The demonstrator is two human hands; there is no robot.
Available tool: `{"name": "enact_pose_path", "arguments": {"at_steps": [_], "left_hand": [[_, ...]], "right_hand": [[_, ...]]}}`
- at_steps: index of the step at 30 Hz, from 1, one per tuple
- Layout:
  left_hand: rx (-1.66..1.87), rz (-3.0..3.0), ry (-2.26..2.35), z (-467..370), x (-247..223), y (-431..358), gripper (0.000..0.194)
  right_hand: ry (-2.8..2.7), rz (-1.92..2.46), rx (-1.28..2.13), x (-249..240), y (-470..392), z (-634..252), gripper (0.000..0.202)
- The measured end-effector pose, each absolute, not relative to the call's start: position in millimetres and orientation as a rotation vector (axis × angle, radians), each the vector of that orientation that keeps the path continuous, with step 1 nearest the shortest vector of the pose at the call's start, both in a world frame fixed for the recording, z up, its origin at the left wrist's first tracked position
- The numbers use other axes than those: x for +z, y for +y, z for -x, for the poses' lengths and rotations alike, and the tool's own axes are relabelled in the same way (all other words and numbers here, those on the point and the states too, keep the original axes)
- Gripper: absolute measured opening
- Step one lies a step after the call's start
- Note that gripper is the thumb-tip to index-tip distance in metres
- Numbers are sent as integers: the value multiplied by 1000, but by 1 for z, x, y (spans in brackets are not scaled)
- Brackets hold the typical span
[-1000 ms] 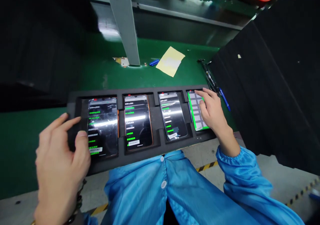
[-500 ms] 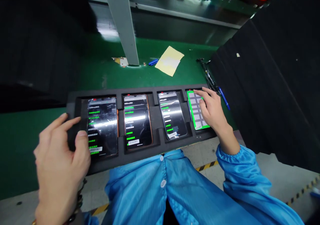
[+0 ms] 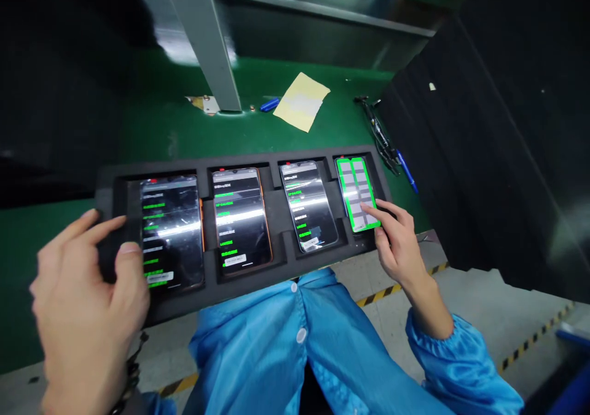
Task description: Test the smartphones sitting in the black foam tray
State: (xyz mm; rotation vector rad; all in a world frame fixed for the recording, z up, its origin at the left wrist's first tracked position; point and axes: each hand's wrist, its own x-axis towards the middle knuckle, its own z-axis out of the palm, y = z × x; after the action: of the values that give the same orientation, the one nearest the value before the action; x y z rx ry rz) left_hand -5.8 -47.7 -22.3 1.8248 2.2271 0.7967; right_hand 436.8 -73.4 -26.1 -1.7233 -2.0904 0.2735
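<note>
Green now runs partway down the middle of the grey-gridded screen on the slim rectangular phone (image 3: pixel 357 189), which lies in the right-end recess of the long black foam tray (image 3: pixel 274 207). On my feed the bare right hand (image 3: pixel 400 243), gripping nothing, has moved from that screen's top to its lower middle, index finger extended; grey cells remain, so I judge this screen only partly worked through. The left hand (image 3: pixel 87 286) stays spread and empty at the tray's left end.
</note>
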Motion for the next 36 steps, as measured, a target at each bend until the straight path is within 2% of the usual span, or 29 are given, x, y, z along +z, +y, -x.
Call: {"name": "enact_pose_path", "arguments": {"at_steps": [8, 15, 22, 28, 36], "left_hand": [[799, -1826, 2225, 6, -25, -48, 55], [823, -1842, 2214, 4, -22, -46, 57], [797, -1859, 2222, 7, -23, -46, 58], [849, -1862, 2205, 6, -25, -46, 60], [861, -1883, 2207, 9, -26, -46, 62]], "right_hand": [[-2065, 1721, 221, -31, -113, -435, 57], [-2121, 1661, 249, -31, -91, -416, 59], [-1901, 1903, 119, -33, -90, -434, 48], [-2058, 1732, 231, -31, -69, -407, 53], [-1939, 1925, 102, -29, -66, -436, 47]]}}
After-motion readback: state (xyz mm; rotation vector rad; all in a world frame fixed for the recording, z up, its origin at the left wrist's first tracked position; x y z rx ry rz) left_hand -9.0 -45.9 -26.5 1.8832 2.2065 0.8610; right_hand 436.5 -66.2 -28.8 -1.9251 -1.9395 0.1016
